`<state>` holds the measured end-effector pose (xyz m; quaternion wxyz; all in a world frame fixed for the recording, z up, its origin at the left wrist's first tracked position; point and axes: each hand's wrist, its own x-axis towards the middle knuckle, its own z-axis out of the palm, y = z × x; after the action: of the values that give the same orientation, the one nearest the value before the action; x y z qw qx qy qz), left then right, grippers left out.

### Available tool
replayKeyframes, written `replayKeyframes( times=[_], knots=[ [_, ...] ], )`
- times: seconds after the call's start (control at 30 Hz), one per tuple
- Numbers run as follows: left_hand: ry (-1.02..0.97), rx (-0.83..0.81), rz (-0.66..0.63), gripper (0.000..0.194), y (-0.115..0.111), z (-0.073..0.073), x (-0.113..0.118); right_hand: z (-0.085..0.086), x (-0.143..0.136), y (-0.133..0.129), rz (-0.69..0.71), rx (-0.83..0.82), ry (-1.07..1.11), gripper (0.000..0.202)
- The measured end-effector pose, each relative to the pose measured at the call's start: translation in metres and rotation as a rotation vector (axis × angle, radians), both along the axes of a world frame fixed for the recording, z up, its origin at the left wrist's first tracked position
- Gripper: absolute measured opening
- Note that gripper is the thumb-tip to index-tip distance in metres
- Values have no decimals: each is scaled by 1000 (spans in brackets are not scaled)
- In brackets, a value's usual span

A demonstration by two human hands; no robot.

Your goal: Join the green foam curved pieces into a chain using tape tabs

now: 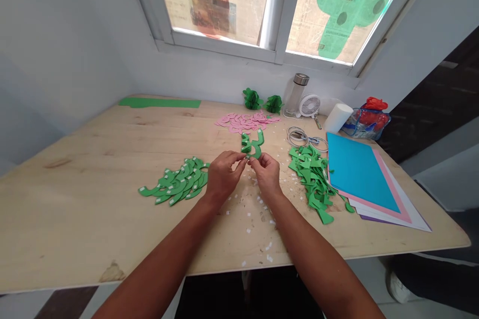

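Over the middle of the table, my left hand (223, 172) and my right hand (267, 173) meet, fingertips pinched on a green curved paper cutout (257, 147). A folded, layered part of green paper (245, 143) stands just behind my left fingertips; whether it is joined to the cutout I cannot tell. To the left of my left hand spreads a fanned pile of green wavy paper cutouts (179, 182) with small white squares on them. Small white paper bits (249, 214) lie scattered under and around my hands.
Pink paper cutouts (245, 122) and two green paper balls (252, 99) are at the back. Green scraps (314, 179), coloured sheets (361, 172), scissors (299, 135), a bottle (295, 94), a small fan (310, 105) and a white roll (339, 118) occupy the right. A green strip (160, 103) lies back left.
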<state>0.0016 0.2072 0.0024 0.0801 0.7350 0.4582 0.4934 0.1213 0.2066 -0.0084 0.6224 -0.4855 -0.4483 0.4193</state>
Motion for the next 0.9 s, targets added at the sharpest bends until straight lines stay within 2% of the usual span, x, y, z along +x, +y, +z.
replayKeyframes(
  times=[0.13, 0.57, 0.9],
  knots=[
    [0, -26, -16, 18, 1, -3, 0, -2, 0, 1, 15, 14, -19, 21],
    [-249, -293, -67, 20, 0, 1, 0, 1, 0, -3, -6, 44, -175, 22],
    [-282, -335, -72, 20, 0, 3, 0, 1, 1, -3, 11, 31, -155, 20]
  ],
)
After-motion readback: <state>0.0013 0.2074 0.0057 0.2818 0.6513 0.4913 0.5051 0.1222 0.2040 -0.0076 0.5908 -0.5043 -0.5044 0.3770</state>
